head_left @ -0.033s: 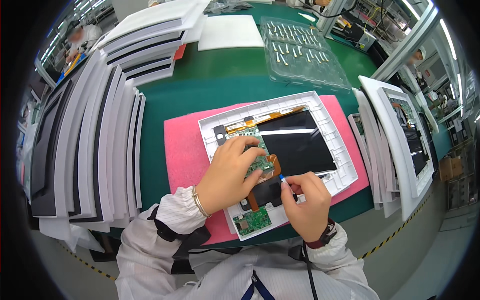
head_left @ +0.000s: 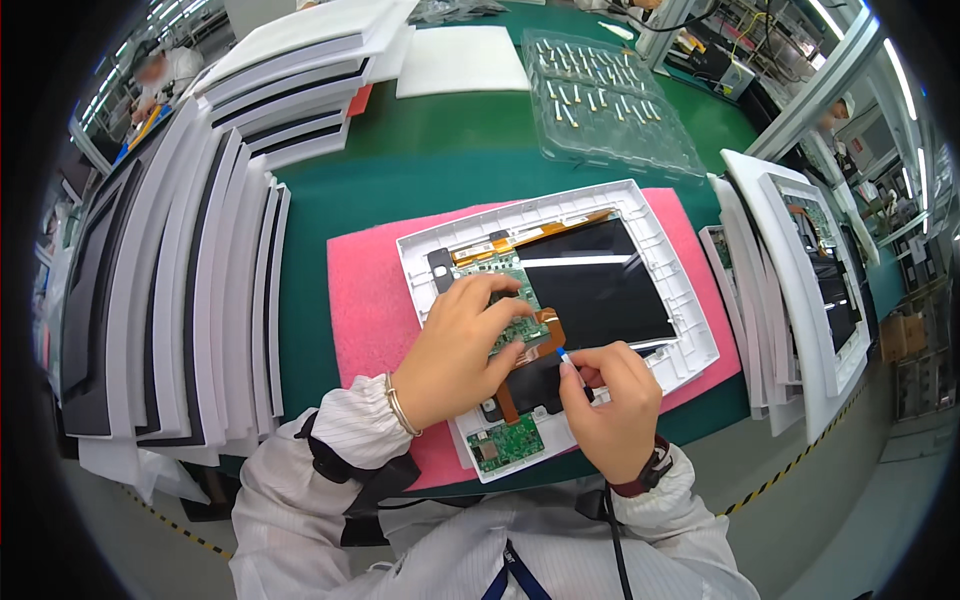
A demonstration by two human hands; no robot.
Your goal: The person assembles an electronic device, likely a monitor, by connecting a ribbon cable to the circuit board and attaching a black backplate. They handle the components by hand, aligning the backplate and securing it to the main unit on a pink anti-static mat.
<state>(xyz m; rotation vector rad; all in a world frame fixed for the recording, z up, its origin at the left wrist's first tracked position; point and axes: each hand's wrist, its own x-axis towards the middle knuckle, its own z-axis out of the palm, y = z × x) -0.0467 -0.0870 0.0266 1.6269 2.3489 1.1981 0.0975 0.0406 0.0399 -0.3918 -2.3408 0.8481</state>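
A white device housing point(head_left: 693, 345) lies open, inner side up, with a black panel point(head_left: 598, 285) in it. My left hand point(head_left: 462, 345) rests over the green circuit board point(head_left: 532, 328) inside, fingers bent and apart, thumb close to the orange-brown flex cable point(head_left: 548, 345). Part of the board is hidden under that hand. In my right hand point(head_left: 618, 405), thumb and fingers pinch a small white flat cable point(head_left: 572, 366) with a blue end, held beside the flex cable. A smaller green board point(head_left: 505, 443) sits at the housing's near edge.
Pink foam point(head_left: 365, 300) lies under the housing on the green table point(head_left: 400, 140). A clear tray point(head_left: 610, 105) with several small white cables stands at the back. Stacked white panels point(head_left: 190, 290) stand at left; more housings point(head_left: 800, 290) lean at right.
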